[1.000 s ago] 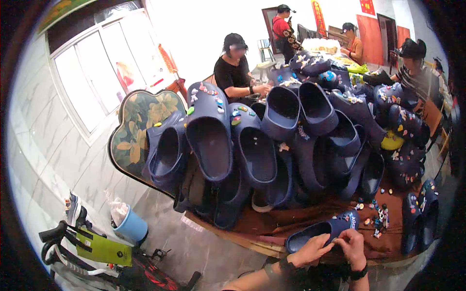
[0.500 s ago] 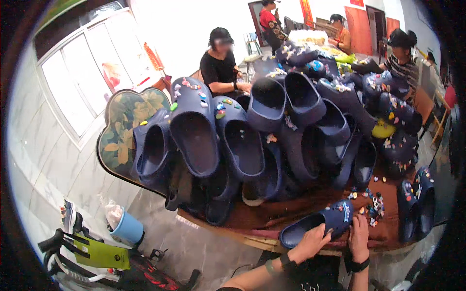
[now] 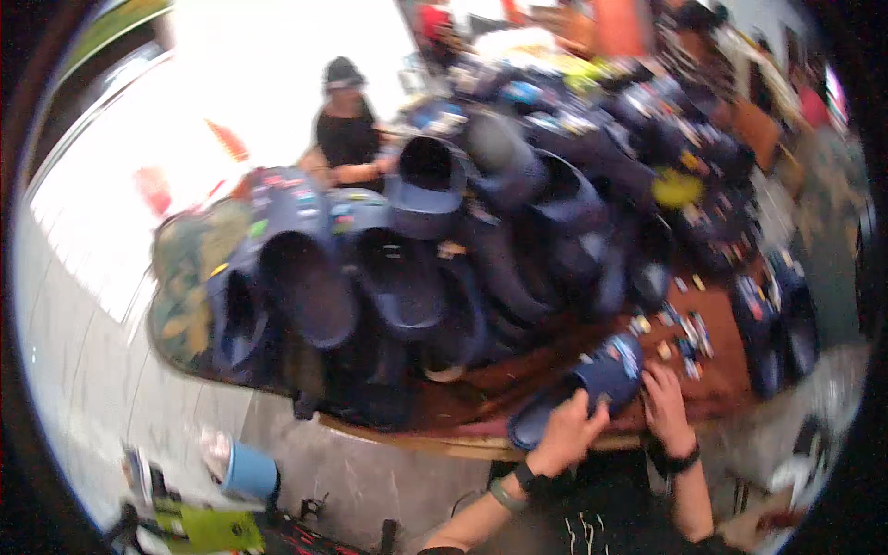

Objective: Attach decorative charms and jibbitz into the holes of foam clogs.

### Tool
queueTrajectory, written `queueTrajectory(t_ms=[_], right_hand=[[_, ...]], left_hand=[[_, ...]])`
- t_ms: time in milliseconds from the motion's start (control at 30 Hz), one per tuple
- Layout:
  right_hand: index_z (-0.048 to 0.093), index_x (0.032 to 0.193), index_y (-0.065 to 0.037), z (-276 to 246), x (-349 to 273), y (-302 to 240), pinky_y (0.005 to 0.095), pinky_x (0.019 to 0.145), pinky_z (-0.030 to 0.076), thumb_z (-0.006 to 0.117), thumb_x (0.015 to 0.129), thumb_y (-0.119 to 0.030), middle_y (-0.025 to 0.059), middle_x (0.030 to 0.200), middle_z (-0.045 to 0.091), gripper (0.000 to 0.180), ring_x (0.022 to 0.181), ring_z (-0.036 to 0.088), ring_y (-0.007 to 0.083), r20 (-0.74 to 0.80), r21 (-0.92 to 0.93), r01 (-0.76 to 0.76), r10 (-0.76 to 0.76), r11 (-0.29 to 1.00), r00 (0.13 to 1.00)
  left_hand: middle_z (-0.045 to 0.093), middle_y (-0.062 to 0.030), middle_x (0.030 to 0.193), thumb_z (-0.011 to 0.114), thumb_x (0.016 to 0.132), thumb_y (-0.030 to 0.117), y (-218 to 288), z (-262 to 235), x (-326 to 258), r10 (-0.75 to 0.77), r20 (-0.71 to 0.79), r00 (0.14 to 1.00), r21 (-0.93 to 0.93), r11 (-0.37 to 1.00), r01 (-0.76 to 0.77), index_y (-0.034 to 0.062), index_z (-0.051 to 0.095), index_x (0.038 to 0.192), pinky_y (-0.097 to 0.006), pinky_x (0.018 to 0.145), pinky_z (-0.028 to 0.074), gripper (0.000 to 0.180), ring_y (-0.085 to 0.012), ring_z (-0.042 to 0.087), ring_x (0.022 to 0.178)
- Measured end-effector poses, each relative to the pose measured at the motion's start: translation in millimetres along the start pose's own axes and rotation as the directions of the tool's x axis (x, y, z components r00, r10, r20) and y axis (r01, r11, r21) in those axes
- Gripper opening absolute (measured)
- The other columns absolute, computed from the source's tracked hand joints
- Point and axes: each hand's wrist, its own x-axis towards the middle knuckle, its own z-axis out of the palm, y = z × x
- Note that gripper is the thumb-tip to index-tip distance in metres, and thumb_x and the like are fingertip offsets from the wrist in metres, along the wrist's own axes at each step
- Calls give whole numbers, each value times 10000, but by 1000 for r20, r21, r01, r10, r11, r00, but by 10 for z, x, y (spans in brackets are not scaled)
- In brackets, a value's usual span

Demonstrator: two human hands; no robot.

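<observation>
Bright daylight from the window washes out the far wall, and the whole frame is motion-blurred, so you have to read small detail with care. Your work surface is a table (image 3: 481, 407) covered in a reddish-brown cloth, and most of it, back to the far edge, is taken up by a heap of dark blue clogs (image 3: 407, 277). A person in black (image 3: 348, 139) sits at the far side, and others work toward the far right corner.

You have one dark blue clog (image 3: 583, 388) lying at the near edge of the table, toe pointing right. Your left hand (image 3: 566, 433) lies over its heel end, fingers curled down onto the strap side; whether they grip or only steady it, the blur will not say. Your right hand (image 3: 668, 405) rests at the toe, fingers close together and pressed on the upper. A scatter of small coloured charms (image 3: 684, 333) lies just beyond the toe, toward the right edge.

By the look of it you are in the middle of dressing this clog with charms. The next move probably calls for holding the heel firm with your left while your right picks one charm from the scatter and seats it squarely in a hole of the upper.
</observation>
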Motion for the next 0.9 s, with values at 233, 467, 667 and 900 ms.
queueTrajectory(t_ms=[233,467,667,900], right_hand=[[635,994,-43,-189,-327,77,428,881,466,659,858,-85,125,1019,635,144,997,594,336,-244,47,-326,327,944,913],[623,956,-50,-138,16,243,444,786,493,630,870,-68,141,958,604,88,903,596,358,-248,175,-350,385,920,889],[639,989,-57,74,348,487,434,775,508,626,831,-46,148,964,584,159,944,598,359,-112,22,-259,259,966,959],[682,936,-44,-81,256,-99,382,734,541,715,856,-156,119,961,676,142,878,667,298,-253,427,-85,209,900,945]], left_hand=[[644,-258,748,635,940,261,47,-98,60,-73,-24,997,42,996,74,-45,590,853,-499,614,478,322,-435,653,754],[659,-240,802,699,908,236,278,-115,87,-72,-17,997,-13,997,72,-67,597,965,-411,715,522,325,-394,670,771],[628,-165,1094,823,791,188,180,-351,-145,41,-115,993,123,992,-26,-12,585,1095,-396,867,478,435,-310,602,997],[302,-269,1484,883,633,497,68,-445,-26,304,0,953,527,810,-258,52,330,1477,-574,1099,236,1103,-472,288,1377]])
